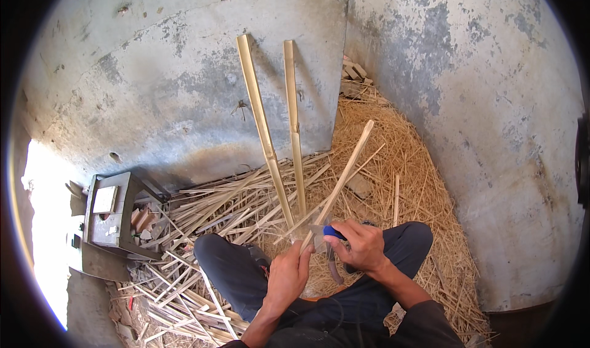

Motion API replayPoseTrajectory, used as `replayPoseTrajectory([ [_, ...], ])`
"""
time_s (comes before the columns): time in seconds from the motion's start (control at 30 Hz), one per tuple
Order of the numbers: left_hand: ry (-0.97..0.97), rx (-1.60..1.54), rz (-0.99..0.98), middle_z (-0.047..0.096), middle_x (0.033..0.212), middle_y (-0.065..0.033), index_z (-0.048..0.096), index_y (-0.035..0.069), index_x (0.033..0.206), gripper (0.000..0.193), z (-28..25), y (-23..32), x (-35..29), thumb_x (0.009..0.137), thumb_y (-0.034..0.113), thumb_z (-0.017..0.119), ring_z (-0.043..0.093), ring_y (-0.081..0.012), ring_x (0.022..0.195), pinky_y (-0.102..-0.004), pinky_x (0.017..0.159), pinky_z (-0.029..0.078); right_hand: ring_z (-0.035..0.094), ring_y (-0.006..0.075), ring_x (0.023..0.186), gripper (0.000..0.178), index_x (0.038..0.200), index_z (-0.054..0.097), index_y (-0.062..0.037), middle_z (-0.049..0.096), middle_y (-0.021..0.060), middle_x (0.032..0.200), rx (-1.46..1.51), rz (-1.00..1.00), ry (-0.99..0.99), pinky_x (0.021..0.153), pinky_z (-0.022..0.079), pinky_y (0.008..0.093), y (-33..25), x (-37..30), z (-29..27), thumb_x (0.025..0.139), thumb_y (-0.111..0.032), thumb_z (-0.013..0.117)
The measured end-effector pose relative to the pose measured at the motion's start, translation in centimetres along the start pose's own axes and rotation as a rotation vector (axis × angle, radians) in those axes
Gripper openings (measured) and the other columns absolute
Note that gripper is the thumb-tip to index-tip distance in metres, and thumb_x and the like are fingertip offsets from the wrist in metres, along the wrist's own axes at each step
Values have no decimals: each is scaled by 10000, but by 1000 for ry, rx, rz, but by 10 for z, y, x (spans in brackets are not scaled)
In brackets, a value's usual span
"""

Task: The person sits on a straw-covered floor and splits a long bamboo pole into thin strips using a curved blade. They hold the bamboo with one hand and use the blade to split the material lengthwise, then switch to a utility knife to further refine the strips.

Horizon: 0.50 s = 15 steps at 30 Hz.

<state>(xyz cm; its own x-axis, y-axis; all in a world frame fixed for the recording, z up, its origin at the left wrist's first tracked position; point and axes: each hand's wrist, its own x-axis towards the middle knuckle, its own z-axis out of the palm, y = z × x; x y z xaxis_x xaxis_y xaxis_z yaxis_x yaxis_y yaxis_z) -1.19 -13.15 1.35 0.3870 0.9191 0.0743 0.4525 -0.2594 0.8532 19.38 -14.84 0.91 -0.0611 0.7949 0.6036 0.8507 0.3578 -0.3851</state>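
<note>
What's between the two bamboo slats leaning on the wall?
Nothing: in the head view only bare wall shows between the left slat and right slat.

A rough bamboo-splitting workshop corner: bare concrete walls (172, 84), split strips (203, 219), straw-like shavings (424, 188) underfoot.

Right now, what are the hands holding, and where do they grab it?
The left hand grips a bamboo strip at its lower end. The right hand holds a blue-handled knife by the handle.

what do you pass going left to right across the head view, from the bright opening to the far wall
grey metal stand → pile of bamboo strips → left hand → right hand → straw heap → right concrete wall
</note>
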Motion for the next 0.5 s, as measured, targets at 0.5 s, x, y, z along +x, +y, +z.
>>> replayPoseTrajectory([
  [0.5, -76, -36, -156, 568, 609, -129, 671, 6, 988, 267, -23, -41, -38, 1093, 208, 531, 585, -258, 556, -396, 562, 452, 737, 324, 813, 300, 1074, 724, -1, 742, 180, 951, -63, 402, 233, 716, 570, 396, 87, 15, -48, 1002, -289, 679],
])
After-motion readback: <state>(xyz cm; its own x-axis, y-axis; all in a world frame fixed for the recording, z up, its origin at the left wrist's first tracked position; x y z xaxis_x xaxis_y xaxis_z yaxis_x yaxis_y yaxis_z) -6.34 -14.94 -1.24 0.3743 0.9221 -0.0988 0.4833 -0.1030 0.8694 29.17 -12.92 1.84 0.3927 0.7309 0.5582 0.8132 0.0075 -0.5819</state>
